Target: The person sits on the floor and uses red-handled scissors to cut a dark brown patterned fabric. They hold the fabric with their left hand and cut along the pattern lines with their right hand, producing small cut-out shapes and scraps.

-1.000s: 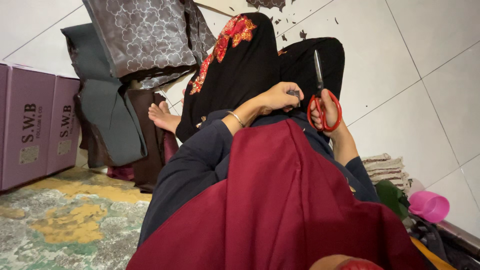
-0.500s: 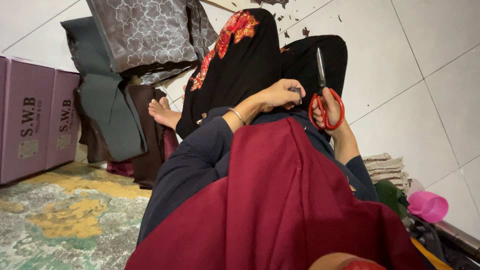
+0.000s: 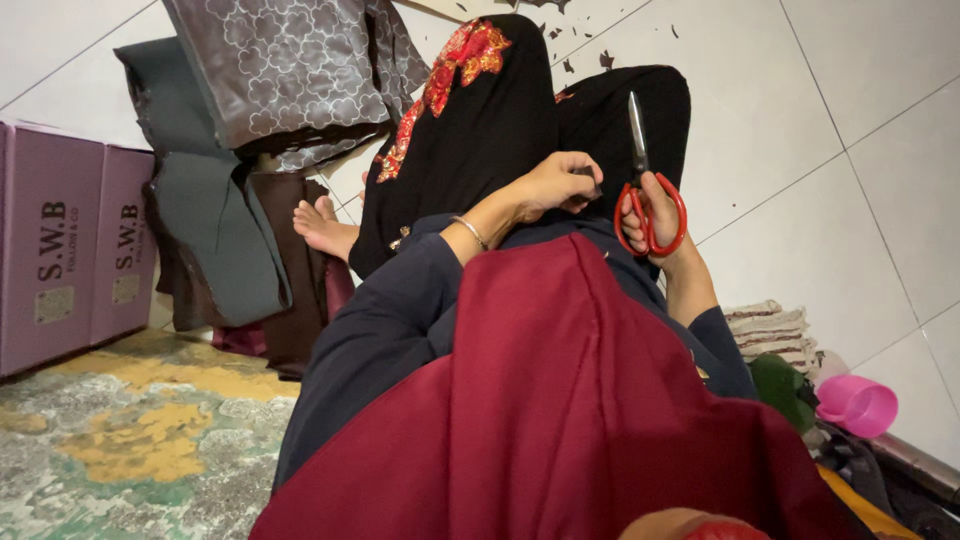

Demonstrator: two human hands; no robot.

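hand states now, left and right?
Left hand: closed, pinching black embroidered fabric.
Right hand: closed on red-handled steel scissors.

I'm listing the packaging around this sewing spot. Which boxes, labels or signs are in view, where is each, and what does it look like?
Larger purple box: far left on the floor, rectangular, with dark lettering and a small pale label low on its face.
Smaller purple box: right beside the first, touching the hanging grey-green cloth, same colour, dark lettering and a small pale label.
No signs or screens are in view.
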